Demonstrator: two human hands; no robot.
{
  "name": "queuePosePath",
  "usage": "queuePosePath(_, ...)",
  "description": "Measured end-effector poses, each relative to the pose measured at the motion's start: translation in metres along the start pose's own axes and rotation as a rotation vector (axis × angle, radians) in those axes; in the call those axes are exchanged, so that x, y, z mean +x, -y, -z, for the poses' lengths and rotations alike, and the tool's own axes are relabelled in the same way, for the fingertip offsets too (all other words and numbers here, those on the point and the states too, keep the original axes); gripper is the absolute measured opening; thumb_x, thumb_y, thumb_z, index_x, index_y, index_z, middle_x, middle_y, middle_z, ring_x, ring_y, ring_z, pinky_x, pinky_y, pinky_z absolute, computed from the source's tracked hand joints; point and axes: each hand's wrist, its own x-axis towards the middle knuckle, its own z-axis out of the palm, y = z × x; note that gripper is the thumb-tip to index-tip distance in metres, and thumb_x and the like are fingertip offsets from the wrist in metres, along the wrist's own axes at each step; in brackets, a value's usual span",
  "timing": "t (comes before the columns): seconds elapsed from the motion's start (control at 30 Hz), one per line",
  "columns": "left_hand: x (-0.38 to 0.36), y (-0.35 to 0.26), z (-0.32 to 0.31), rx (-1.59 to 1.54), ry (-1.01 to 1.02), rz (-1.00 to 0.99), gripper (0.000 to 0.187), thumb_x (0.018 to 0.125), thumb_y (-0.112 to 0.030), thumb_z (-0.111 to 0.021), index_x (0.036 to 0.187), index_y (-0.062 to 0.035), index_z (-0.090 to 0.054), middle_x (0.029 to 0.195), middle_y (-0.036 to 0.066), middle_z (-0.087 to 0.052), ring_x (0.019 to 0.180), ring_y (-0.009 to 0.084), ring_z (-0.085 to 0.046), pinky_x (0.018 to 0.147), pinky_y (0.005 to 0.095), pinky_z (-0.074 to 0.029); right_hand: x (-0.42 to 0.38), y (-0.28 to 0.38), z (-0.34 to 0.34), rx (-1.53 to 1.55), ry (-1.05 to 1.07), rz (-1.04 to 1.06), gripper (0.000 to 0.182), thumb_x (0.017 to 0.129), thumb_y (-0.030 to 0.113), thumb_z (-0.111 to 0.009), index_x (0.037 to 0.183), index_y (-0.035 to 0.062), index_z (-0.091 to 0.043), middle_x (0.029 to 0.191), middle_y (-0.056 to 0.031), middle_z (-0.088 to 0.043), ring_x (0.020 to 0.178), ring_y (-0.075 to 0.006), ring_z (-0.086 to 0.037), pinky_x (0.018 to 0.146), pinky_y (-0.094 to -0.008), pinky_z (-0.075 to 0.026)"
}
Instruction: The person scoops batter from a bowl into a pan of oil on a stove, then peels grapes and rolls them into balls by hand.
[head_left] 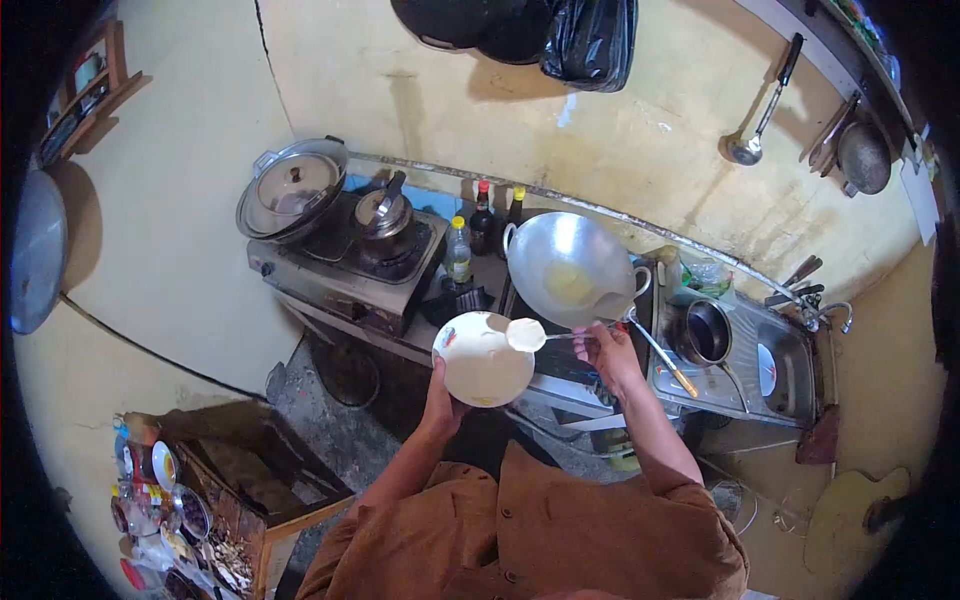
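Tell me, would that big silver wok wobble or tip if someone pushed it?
Probably yes. The wok looks round-bottomed and sits tilted on the stove, so a push could rock it. It looks like thin metal, so likely light for its size. The yellowish liquid inside could slosh. Its small side handles would help steady it.

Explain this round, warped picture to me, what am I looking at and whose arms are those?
This is one picture from a camera worn on a person's head, looking down, so its wide lens bends the room. The arms in brown sleeves are the wearer's own. The left hand holds a round white bowl of pale batter. The right hand holds a metal spoon heaped with batter over the bowl. Behind them a silver metal wok sits on a burner with some yellowish liquid inside. A lidded steel pot rests on the gas stove at left.
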Motion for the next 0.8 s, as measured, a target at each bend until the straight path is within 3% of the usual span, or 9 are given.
queuePosePath(0.43,0.052,0.015,-0.035,0.002,0.040,-0.002,0.064,0.092,-0.056,-0.023,0.135,-0.0093,-0.032,0.125,0.014,-0.050,0.111,0.0291,-0.053,0.084,0.0439,-0.050,0.036,0.012,0.042,0.069,-0.055,-0.027,0.034,0.097,0.024,-0.041,0.101,-0.0074,-0.055,0.091,-0.0138,-0.061,0.077,-0.0205,-0.061,0.072,-0.0314,-0.053)
queuePosePath(0.8,0.059,0.012,-0.039,-0.002,-0.005,-0.021,0.063,0.092,-0.055,-0.024,0.135,-0.0094,-0.031,0.128,0.015,-0.046,0.113,0.0308,-0.051,0.087,0.0469,-0.047,0.050,0.002,0.066,0.088,-0.073,-0.066,0.033,0.097,0.022,-0.041,0.100,-0.0077,-0.053,0.095,-0.0162,-0.061,0.078,-0.0222,-0.062,0.073,-0.0336,-0.054)
